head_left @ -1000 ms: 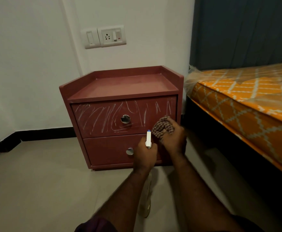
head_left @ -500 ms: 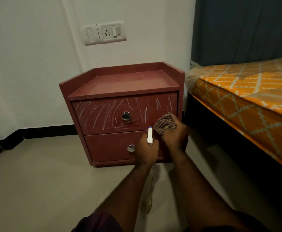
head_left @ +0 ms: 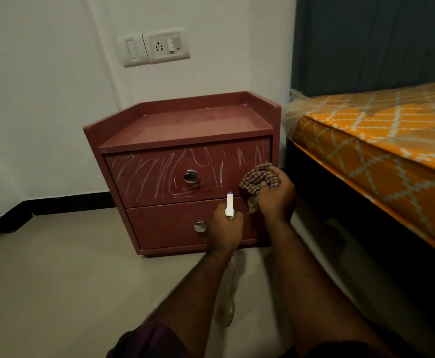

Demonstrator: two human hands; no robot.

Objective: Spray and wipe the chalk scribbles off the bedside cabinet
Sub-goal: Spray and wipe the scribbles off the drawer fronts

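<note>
Clear spray bottle (head_left: pixel 229 204) with a white, blue-tipped nozzle is gripped in the curled fingers of the left hand (head_left: pixel 225 232). Its long axis is near-vertical in view. The nozzle is aimed at the upper drawer of the red-brown wooden bedside cabinet (head_left: pixel 185 125), which is marked with white chalk scribbles (head_left: pixel 146 174). Brown checked cloth (head_left: pixel 259 180) is clamped in the fingers of the right hand (head_left: pixel 278 197) at that drawer's right edge.

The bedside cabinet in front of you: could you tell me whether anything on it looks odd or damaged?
White chalk scribbles cross the upper drawer front around its knob; the lower drawer front looks unmarked. Nothing appears broken.
</note>
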